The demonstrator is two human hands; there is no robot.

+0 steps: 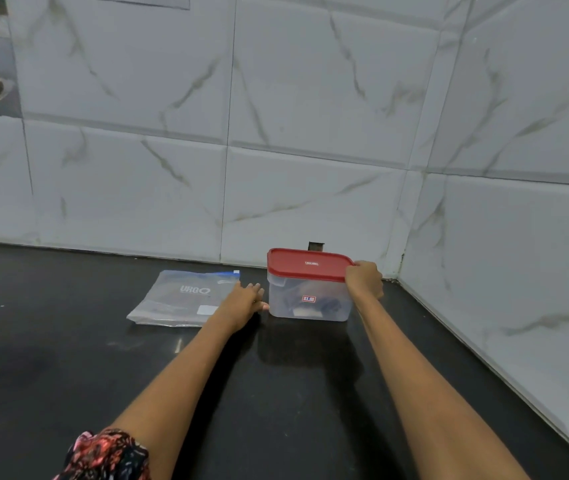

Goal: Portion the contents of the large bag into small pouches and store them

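Note:
A clear plastic container (310, 299) with a red lid (307, 265) stands on the black counter near the wall corner. Dark items show dimly through its wall. My right hand (364, 279) grips the lid's right edge and the container's right side. My left hand (246, 299) rests flat with fingers spread, its fingertips touching the container's left wall. Left of it lies a flat, large clear zip bag (181, 299) printed with "URGO"; my left hand covers its right edge.
The black counter (68, 358) runs left and toward me. White marble-patterned tile walls meet in a corner (400, 258) just right of the container. A small dark opening (316, 246) sits in the wall behind the lid.

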